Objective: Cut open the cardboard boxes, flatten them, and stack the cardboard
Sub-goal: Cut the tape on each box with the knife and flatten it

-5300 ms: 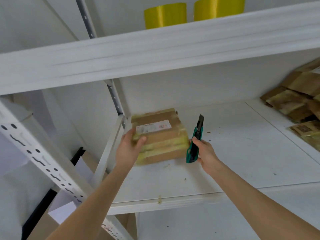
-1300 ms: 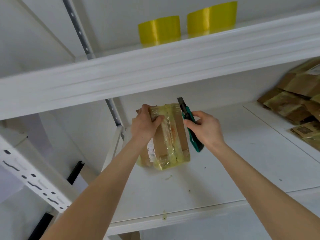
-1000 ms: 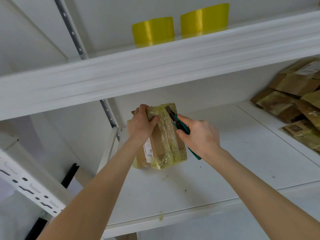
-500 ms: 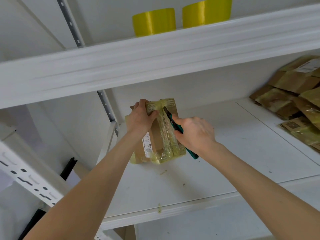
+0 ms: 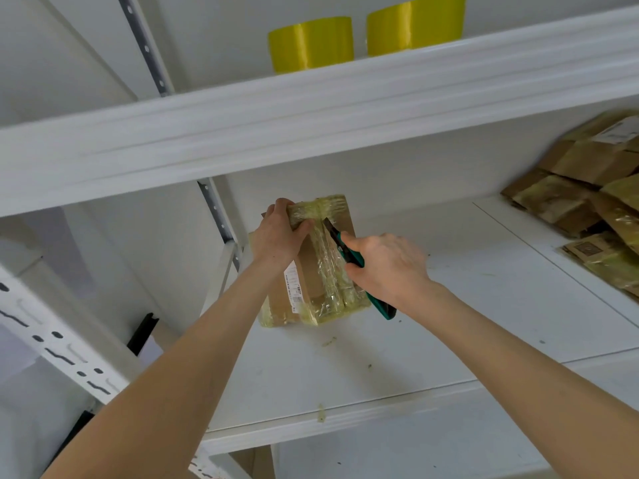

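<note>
While your left hand (image 5: 280, 236) grips the taped box (image 5: 313, 281) standing at the white shelf's (image 5: 466, 305) back left corner, your right hand (image 5: 390, 267) holds the green cutter (image 5: 380, 305) against it; cardboard pile (image 5: 567, 202) sits at the right end.

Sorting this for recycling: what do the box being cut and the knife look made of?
The box looks like matte brown cardboard, judging by its dull flat faces, wrapped in glossy yellowish plastic tape that wrinkles and glints. The knife seems to have a smooth teal plastic handle and a dark blade, probably metal.
</note>
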`<state>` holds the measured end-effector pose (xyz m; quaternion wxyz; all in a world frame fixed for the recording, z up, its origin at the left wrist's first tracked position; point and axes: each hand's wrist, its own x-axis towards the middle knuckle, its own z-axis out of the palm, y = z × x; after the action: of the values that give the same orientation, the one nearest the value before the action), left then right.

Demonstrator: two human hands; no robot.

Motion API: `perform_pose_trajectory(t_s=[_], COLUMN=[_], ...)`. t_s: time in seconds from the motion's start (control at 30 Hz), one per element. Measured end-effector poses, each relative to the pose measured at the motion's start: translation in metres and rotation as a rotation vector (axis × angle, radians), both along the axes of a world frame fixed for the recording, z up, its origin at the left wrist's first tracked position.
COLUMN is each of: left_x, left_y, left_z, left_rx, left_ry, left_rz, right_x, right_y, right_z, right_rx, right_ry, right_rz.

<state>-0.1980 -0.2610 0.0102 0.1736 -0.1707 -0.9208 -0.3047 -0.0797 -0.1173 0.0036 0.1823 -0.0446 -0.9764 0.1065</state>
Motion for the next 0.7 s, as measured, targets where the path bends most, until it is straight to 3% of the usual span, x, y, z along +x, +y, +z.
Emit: perform_pose_trajectory(t_s=[0.1,0.23,0.5,0.63,0.7], left_x=[-0.001,-0.002,-0.024,-0.039,-0.043], left_y=[0.001,0.002,-0.006,-0.019,-0.024], left_z=[0.0,0.0,-0.004,-0.006,-0.007], left_rx=[0.008,0.006,0.086,0.144,0.17], left_ry=[-0.009,-0.011,-0.059,-0.131,-0.145], left_rz=[0.004,-0.001,0.052,0.133,0.159], right_x=[0.001,0.014,0.02,0.038,0.04], right_y=[-0.003,-0.006,-0.005,0.006,0.013], right_z=[0.002,-0.029,-0.044,-0.058,-0.063], right_rx=[0.043,0.006,-0.005,-0.159,-0.413], right_ry=[0.001,-0.136,-0.104,-0.078,-0.019], right_rz=[-0.017,0.061,0.041,0.062,0.015])
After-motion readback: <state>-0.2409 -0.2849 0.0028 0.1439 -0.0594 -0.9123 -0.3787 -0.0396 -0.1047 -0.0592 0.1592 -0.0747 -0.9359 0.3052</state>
